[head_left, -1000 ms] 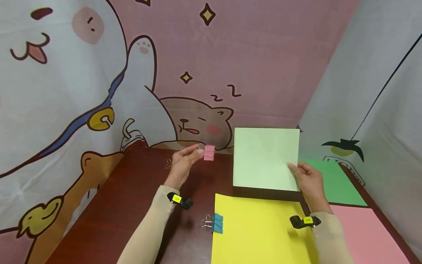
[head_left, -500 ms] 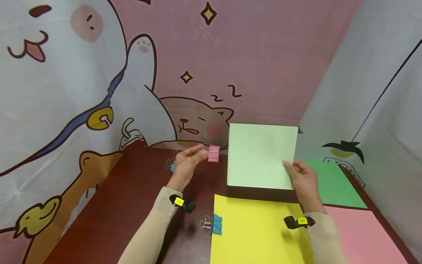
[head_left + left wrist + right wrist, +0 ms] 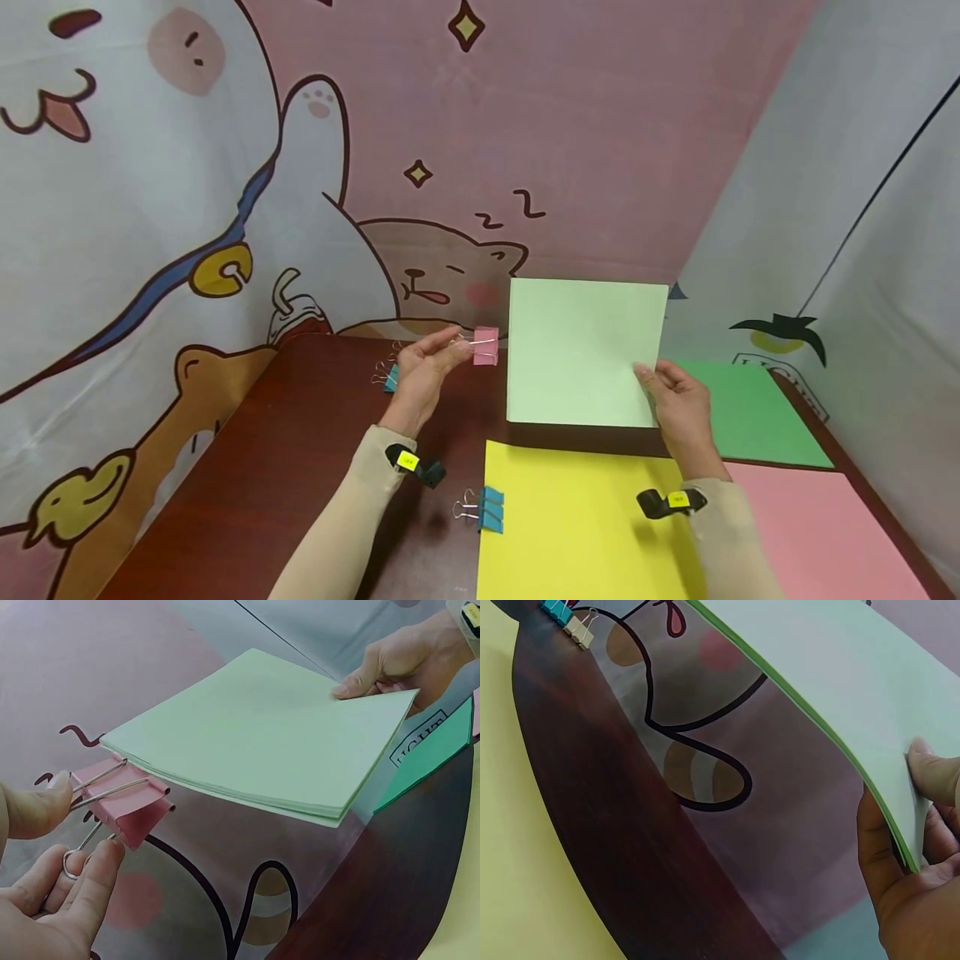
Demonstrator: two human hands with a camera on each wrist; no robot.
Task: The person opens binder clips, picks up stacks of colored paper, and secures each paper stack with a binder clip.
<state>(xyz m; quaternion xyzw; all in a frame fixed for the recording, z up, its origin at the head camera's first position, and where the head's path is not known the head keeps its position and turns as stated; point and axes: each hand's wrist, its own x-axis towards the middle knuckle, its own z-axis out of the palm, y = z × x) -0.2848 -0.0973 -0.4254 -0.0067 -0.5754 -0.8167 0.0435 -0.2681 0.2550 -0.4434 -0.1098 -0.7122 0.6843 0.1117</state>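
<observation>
In the head view my left hand (image 3: 420,375) pinches a pink binder clip (image 3: 486,346) by its wire handles, thumb on one handle and fingers on the other. My right hand (image 3: 684,412) holds a stack of pale green paper (image 3: 581,354) upright above the table by its right edge, thumb in front. Only a narrow gap separates the clip from the stack's left edge. Several layered sheets show along the stack's edge in the left wrist view, where the clip (image 3: 135,802) sits near a corner of the paper (image 3: 262,742); whether they touch there, I cannot tell.
Yellow paper (image 3: 570,525) lies in front, a blue binder clip (image 3: 491,508) on its left edge. Green paper (image 3: 765,417) and pink paper (image 3: 825,521) lie at the right. Behind my left hand are a teal clip (image 3: 556,611) and a beige clip (image 3: 580,634). A printed cloth (image 3: 600,125) hangs behind the table.
My right hand has brought the pale green stack leftward and slightly up. The pink clip, still pinched in my left hand, moved a little right, so the gap between them has narrowed.
</observation>
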